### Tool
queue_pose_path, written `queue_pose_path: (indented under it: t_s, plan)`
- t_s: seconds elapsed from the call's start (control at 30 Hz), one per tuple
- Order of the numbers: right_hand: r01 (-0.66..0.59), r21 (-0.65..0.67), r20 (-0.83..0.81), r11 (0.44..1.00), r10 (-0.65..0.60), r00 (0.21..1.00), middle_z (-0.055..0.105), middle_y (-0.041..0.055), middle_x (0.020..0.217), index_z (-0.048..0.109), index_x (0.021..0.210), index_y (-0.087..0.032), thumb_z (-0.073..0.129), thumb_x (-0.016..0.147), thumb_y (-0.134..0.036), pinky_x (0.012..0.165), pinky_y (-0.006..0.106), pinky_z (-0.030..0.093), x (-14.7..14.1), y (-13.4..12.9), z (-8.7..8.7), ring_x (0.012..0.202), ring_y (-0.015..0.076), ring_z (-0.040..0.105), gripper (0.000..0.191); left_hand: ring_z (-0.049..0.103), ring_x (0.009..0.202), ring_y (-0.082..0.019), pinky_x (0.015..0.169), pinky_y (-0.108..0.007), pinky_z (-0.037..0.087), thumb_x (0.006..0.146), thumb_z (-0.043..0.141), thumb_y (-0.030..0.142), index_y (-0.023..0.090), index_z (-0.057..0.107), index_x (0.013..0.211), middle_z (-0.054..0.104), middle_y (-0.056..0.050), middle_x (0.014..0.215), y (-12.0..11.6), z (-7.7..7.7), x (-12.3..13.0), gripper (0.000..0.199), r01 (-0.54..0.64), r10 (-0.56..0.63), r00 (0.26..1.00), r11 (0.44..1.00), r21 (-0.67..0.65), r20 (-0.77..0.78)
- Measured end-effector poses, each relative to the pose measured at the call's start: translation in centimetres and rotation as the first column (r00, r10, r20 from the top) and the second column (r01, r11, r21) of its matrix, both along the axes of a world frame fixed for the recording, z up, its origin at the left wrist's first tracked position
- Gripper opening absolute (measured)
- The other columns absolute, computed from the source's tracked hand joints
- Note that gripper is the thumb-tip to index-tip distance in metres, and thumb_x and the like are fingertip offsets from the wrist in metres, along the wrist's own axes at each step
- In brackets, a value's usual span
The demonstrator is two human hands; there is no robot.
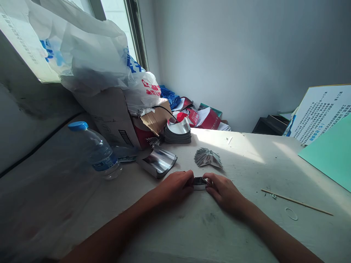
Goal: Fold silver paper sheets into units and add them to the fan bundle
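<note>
Your left hand [175,188] and right hand [223,191] pinch a small folded foil strip [200,183] from both ends, low on the counter [263,171]. Strip looks light, crisp, likely slick; hold by the ends. Folded fan [207,157] lies just beyond.

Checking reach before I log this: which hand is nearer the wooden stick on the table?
Right hand: the wooden stick lies off to its right on the table. Left hand: farther away, on the other side of the small folded paper piece.
</note>
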State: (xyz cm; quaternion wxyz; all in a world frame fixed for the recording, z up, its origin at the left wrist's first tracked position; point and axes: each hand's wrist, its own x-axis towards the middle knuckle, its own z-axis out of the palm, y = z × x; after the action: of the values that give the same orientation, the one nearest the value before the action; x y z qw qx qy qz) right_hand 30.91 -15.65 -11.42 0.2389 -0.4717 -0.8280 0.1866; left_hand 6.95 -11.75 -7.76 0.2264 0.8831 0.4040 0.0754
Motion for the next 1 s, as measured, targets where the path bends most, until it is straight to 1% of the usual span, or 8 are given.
queue_pose_path:
  t_s: [0.2, 0.37, 0.47, 0.67, 0.8, 0.9, 1.0]
  plan:
    - [-0.027, -0.007, 0.014, 1.0, 0.027, 1.0, 0.066, 0.0037, 0.103, 0.054, 0.123, -0.025, 0.049, 0.097, -0.019, 0.08, 0.034, 0.043, -0.06, -0.13, 0.34, 0.092, 0.0209, 0.06, 0.028, 0.055, 0.081, -0.017, 0.066, -0.026, 0.035, 0.085, 0.057, 0.021, 0.021, 0.049, 0.089, 0.06, 0.001, 0.088, -0.08, -0.24, 0.07, 0.009, -0.012, 0.012, 1.0, 0.999, 0.032, -0.003]
    - [-0.035, -0.015, 0.036, 0.999, 0.036, 0.999, 0.066, 0.0044, 0.105, 0.055, 0.127, -0.026, 0.049, 0.097, -0.019, 0.081, 0.035, 0.044, -0.12, -0.27, 0.62, 0.093, 0.0213, 0.06, 0.031, 0.056, 0.082, -0.017, 0.069, -0.027, 0.037, 0.086, 0.054, 0.018, 0.02, 0.051, 0.085, 0.061, -0.001, 0.088, 0.08, -0.22, 0.12, 0.004, 0.038, -0.037, 0.999, 0.999, 0.036, -0.013]
    - [-0.036, -0.01, 0.032, 0.999, 0.037, 0.999, 0.066, 0.0051, 0.105, 0.055, 0.127, -0.026, 0.049, 0.098, -0.018, 0.082, 0.036, 0.044, -0.12, -0.21, 0.53, 0.094, 0.0216, 0.059, 0.031, 0.056, 0.081, -0.017, 0.069, -0.027, 0.037, 0.088, 0.053, 0.019, 0.02, 0.05, 0.081, 0.06, -0.001, 0.086, 0.12, -0.32, 0.09, 0.007, 0.064, -0.064, 0.998, 0.996, 0.061, 0.007]
    - [-0.04, -0.011, 0.047, 0.999, 0.041, 0.998, 0.066, 0.0049, 0.104, 0.056, 0.126, -0.025, 0.048, 0.099, -0.019, 0.082, 0.036, 0.044, -0.09, -0.12, 0.38, 0.094, 0.0214, 0.059, 0.029, 0.056, 0.081, -0.017, 0.069, -0.027, 0.036, 0.086, 0.052, 0.017, 0.02, 0.048, 0.082, 0.06, -0.001, 0.085, 0.14, -0.55, 0.07, 0.006, 0.063, -0.063, 0.998, 0.996, 0.07, -0.006]
    - [-0.039, -0.022, 0.036, 0.999, 0.04, 0.999, 0.066, 0.0048, 0.106, 0.056, 0.127, -0.025, 0.049, 0.098, -0.018, 0.083, 0.036, 0.045, -0.15, -0.24, 0.61, 0.095, 0.0214, 0.06, 0.03, 0.056, 0.081, -0.017, 0.068, -0.027, 0.034, 0.086, 0.053, 0.02, 0.021, 0.048, 0.089, 0.061, 0.0, 0.088, 0.12, -0.62, 0.01, 0.006, 0.047, -0.047, 0.999, 0.997, 0.062, -0.012]
    - [-0.039, -0.019, 0.015, 0.999, 0.039, 0.999, 0.066, 0.0051, 0.109, 0.054, 0.126, -0.025, 0.05, 0.097, -0.018, 0.084, 0.036, 0.045, -0.16, -0.24, 0.63, 0.097, 0.0218, 0.06, 0.03, 0.056, 0.081, -0.018, 0.067, -0.027, 0.034, 0.086, 0.055, 0.022, 0.022, 0.048, 0.096, 0.061, 0.0, 0.09, 0.03, -0.73, -0.06, 0.012, 0.018, -0.018, 1.0, 0.998, 0.061, 0.0]
    - [-0.019, -0.017, 0.009, 1.0, 0.019, 1.0, 0.067, 0.0062, 0.107, 0.053, 0.127, -0.023, 0.051, 0.096, -0.019, 0.082, 0.036, 0.044, -0.12, -0.19, 0.49, 0.096, 0.022, 0.06, 0.032, 0.056, 0.082, -0.018, 0.067, -0.027, 0.034, 0.085, 0.055, 0.023, 0.024, 0.047, 0.101, 0.061, 0.001, 0.09, -0.04, -0.83, -0.12, 0.018, 0.001, -0.002, 1.0, 0.999, 0.051, 0.019]
